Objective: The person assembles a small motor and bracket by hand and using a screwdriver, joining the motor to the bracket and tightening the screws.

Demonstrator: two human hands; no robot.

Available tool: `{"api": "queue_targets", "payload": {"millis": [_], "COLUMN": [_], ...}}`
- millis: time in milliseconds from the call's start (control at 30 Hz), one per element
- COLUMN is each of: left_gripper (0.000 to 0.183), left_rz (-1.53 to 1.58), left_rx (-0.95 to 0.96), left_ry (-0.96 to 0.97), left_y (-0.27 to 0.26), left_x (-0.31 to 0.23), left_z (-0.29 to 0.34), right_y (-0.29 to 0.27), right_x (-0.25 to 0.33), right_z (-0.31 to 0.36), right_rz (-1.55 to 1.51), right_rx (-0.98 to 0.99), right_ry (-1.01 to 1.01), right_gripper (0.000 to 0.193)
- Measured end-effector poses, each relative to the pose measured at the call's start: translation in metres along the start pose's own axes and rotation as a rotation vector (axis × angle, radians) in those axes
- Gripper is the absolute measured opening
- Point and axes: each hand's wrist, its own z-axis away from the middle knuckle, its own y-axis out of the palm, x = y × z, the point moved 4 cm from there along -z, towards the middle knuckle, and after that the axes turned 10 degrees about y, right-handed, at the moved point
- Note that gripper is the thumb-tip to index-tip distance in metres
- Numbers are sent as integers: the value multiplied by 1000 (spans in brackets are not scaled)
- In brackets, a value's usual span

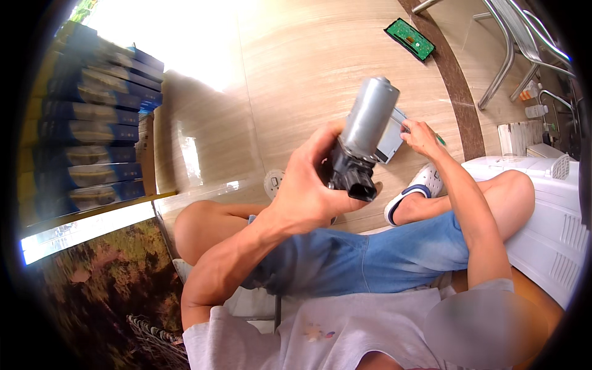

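My left hand [311,179] is wrapped around a small electric motor [370,117], raised in front of me. Its silver metal cylinder points up and away, and a black plastic connector end [356,179] faces me. Further right, the fingers of my right hand [422,137] are drawn together at the edge of a flat light-grey box [392,140], partly hidden behind the motor. A thin green tip [440,140] shows just beyond this hand; whether it belongs to something I hold is not clear.
A green circuit board [410,39] in a black frame lies on the tiled floor. Blue boxes [92,132] are stacked at left. A metal-framed chair [512,49] stands at upper right, above a white plastic casing [542,216] beside my leg. Small bottles [536,111] stand at far right.
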Motion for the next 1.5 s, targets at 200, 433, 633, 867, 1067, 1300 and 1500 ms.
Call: {"api": "queue_targets", "payload": {"millis": [200,433,633,867,1067,1300,1500], "left_gripper": [73,66,66,65,66,68,67], "left_rz": [61,-160,-209,-566,-660,-686,-686], "left_rx": [72,82,53,-75,-142,-147,-148], "left_ry": [59,77,68,365,376,391,414], "left_y": [10,12,16,20,19,19,19], "left_x": [7,16,17,28,28,32,31], "left_z": [-4,-6,-12,-19,-22,-23,-25], "right_y": [8,-113,-227,-177,-154,-147,-145], "right_x": [-12,24,109,172,172,179,178], "right_z": [-12,-22,79,172,175,172,169], "right_rz": [-15,-312,-773,-838,-644,-526,-520], "right_rx": [-58,-104,-142,91,-37,-84,-106], "right_ry": [-97,17,-262,-355,-479,-632,-660], "right_gripper": [22,15,20,13,16,16,16]}}
